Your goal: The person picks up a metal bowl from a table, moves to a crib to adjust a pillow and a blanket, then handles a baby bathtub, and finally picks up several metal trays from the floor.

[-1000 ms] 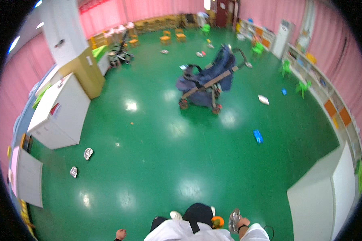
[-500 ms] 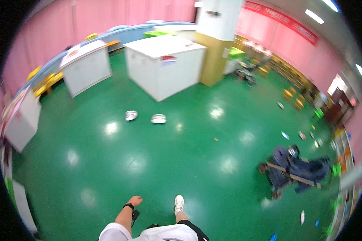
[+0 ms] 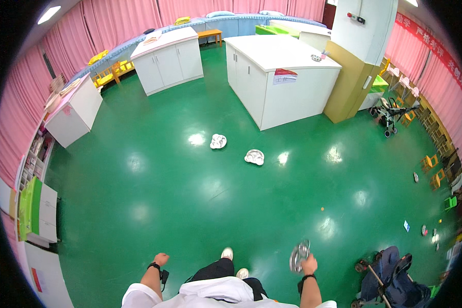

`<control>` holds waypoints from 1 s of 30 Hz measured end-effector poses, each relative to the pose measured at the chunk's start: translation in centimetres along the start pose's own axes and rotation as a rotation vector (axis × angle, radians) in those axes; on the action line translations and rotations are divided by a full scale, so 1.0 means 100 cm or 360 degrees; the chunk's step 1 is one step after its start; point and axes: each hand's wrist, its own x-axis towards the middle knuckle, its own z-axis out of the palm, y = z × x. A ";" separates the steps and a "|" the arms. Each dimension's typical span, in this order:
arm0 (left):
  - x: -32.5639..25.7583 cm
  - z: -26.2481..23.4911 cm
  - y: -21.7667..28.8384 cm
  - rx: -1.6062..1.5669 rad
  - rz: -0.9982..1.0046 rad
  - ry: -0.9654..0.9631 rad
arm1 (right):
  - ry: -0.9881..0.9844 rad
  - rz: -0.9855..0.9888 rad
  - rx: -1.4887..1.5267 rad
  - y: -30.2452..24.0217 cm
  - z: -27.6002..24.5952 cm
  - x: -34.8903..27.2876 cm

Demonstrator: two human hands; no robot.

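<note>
My right hand is closed on the edge of a shiny metal divided plate, held out above the floor and slightly blurred. My left hand hangs over the floor with its fingers curled, and nothing shows in it. Farther ahead, two similar metal divided plates lie on the green floor: one plate somewhat to the left, the other plate nearer and to its right. Both are well beyond the reach of my hands.
A dark blue stroller stands at the near right. Ahead is a large white cabinet against a column. Another white cabinet stands farther left. Small chairs and scattered items, including a blue-white packet, lie along the right.
My view has turned left, so the room has shifted rightward in the picture. My right hand with the metal plate has come into sight. Both of my shoes now show.
</note>
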 end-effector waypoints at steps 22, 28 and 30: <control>0.325 -0.190 0.443 -0.0078 0.0486 0.0069 | -0.0218 0.0546 0.0117 -0.148 -0.052 0.306; 0.385 -0.242 0.472 0.0141 0.0375 0.0098 | -0.0392 0.0710 0.0296 -0.228 -0.055 0.390; 0.418 -0.260 0.488 0.0176 0.0350 0.0071 | -0.0322 0.0579 0.0213 -0.257 -0.061 0.425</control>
